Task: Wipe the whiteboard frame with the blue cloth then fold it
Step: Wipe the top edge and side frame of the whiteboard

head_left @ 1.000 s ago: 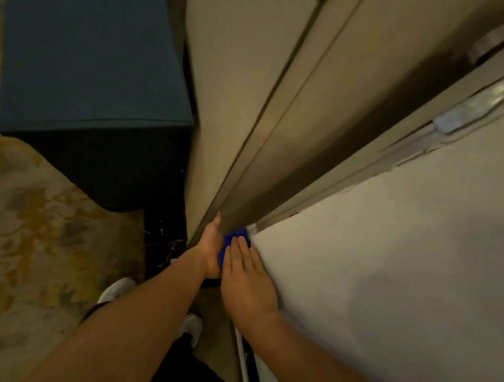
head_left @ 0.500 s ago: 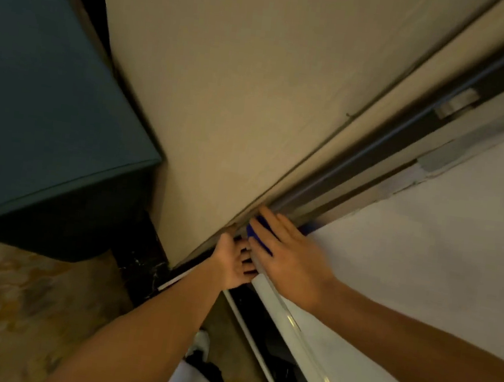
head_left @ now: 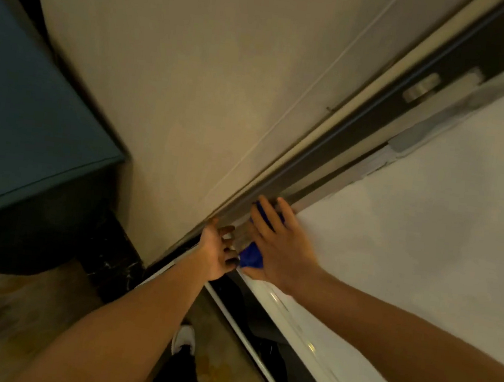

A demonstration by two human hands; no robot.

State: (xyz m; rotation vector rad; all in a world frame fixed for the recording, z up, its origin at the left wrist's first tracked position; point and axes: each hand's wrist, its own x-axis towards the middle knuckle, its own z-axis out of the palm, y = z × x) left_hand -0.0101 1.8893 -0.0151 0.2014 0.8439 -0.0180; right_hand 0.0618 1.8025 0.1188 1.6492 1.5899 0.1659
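Blue cloth (head_left: 251,257) lies at the lower left corner of the whiteboard (head_left: 411,240), pressed against the whiteboard frame (head_left: 331,196) under the right hand (head_left: 282,247); a fold of it shows below the palm and another bit between the fingertips near the top. The right hand's fingers are stretched out flat and slightly spread, pinning the cloth to the corner where the side frame meets the bottom rail (head_left: 292,318). The left hand (head_left: 217,252) sits just beside it on the outer edge of the frame, fingers loosely curled; whether they touch the cloth I cannot tell. Beyond the frame runs a beige wall (head_left: 195,74), with a teal cabinet (head_left: 32,118) further left. Patterned carpet (head_left: 10,314) and a white shoe (head_left: 185,338) show below the arms
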